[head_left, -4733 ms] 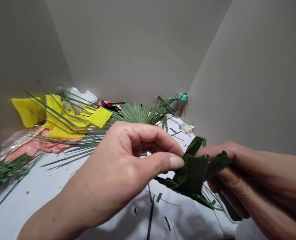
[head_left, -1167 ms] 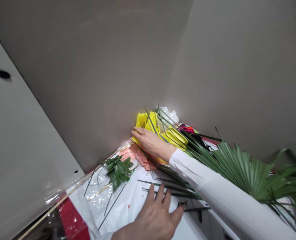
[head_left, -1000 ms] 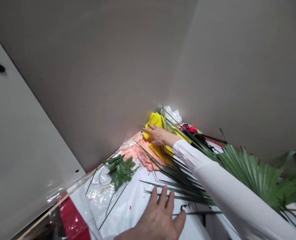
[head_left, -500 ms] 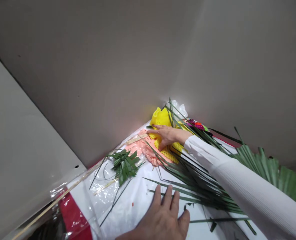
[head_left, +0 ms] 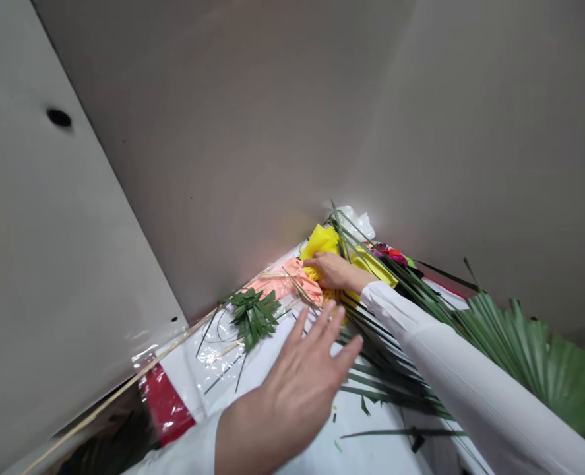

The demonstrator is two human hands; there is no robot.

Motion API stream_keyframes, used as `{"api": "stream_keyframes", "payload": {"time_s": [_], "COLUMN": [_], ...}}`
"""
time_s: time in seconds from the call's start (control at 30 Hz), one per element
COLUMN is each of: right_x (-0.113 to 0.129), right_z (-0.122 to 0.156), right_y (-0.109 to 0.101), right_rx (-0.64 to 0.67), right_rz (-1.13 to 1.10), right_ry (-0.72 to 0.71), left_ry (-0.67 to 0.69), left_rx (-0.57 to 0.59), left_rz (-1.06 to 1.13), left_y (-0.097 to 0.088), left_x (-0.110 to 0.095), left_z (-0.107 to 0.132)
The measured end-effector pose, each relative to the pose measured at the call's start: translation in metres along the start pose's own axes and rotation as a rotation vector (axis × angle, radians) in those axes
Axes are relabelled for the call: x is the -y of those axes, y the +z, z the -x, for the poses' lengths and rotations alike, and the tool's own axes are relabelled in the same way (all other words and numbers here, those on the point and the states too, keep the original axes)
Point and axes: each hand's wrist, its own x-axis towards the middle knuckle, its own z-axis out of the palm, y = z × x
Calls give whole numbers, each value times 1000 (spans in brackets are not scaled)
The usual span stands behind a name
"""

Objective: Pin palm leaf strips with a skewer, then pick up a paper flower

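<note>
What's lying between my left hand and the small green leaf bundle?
Head view: mostly bare white table cover, with a couple of thin green strips.

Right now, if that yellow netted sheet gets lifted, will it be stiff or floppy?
Probably floppy: the yellow mesh lies crumpled under the right hand. Likely light, being open netting. It may snag on the thin leaves crossing it.

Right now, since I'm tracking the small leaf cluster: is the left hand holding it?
No, the left hand is open, fingers spread, and the leaf cluster lies apart from it.
</note>
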Motion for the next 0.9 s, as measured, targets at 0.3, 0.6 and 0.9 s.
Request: {"api": "stream_keyframes", "payload": {"time_s": [0.3,0.6,0.9], "right_x": [-15,-45,-48], "right_z": [-3,-2,-3], "right_y": [0,-18,-21], "right_rx": [-340,-638,-846], "right_rz": [-134,-219,-373], "right_ry": [64,73,150], "left_ry": [-227,-225,-243], "left_rx": [84,126,17], "left_rz": [-162,-195,-126], "left_y": [21,15,27], "left_x": [22,22,21], "left_z": [-9,-8,0]}}
